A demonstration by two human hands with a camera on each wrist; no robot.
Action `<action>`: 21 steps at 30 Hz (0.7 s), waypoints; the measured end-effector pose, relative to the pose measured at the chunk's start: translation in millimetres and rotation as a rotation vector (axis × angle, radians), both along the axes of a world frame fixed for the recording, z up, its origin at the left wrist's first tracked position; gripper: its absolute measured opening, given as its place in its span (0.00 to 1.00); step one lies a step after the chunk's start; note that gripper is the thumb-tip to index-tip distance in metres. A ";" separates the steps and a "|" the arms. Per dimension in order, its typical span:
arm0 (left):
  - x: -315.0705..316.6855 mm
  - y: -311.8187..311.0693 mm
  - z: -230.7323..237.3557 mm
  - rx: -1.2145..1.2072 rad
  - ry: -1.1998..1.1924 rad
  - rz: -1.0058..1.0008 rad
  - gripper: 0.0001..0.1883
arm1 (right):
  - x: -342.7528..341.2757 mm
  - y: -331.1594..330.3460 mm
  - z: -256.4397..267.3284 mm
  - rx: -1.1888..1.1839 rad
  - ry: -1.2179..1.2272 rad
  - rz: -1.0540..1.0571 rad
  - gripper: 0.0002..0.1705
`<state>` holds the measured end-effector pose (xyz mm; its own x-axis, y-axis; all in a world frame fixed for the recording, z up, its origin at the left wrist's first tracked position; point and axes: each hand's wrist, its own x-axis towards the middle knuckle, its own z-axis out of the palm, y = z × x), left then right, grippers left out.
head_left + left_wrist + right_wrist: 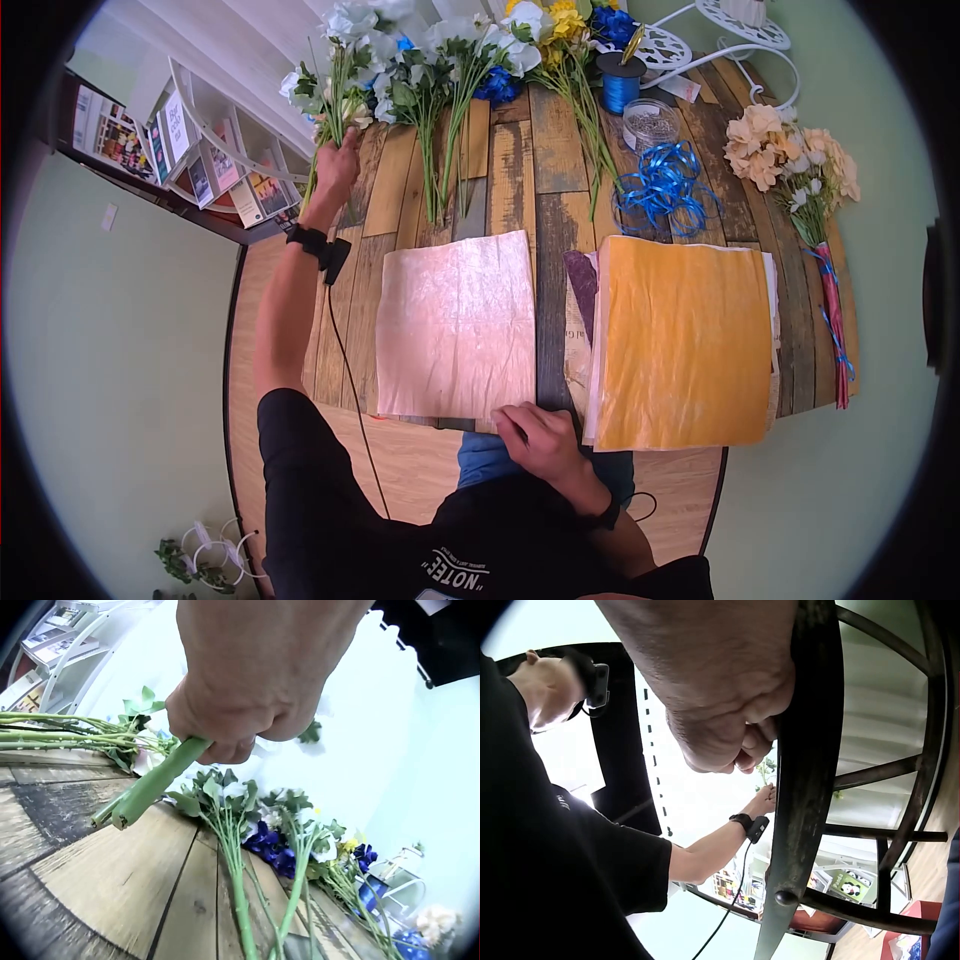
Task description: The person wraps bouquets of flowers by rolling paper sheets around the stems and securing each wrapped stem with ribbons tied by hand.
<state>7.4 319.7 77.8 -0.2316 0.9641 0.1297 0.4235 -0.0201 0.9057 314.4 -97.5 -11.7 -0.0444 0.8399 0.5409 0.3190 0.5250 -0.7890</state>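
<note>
My left hand grips a bunch of green flower stems at the back left of the wooden table. Their cut ends stick out below the fist in the left wrist view. Beside it lie white flowers on long stems. Loosely curled, my right hand rests at the table's front edge, by the lower right corner of a pale pink wrapping sheet. In the right wrist view its fingers are bent inward and hold nothing visible.
Right of the pink sheet lies a stack topped with orange paper. Behind are tangled blue ribbon, a ribbon spool and a round clear container. A wrapped peach bouquet lies far right. A magazine rack stands left.
</note>
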 end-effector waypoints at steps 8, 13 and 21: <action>36.7 -129.0 51.9 -0.080 -0.352 -0.178 0.21 | -1.8 -5.1 7.0 -0.117 0.079 0.014 0.05; 90.1 -245.7 50.4 -0.176 -0.509 -0.298 0.22 | 2.9 -5.4 23.2 -0.175 0.139 -0.021 0.10; 177.2 -374.8 -2.9 -0.298 -0.530 -0.474 0.21 | 28.1 14.6 96.8 -0.414 0.250 -0.039 0.21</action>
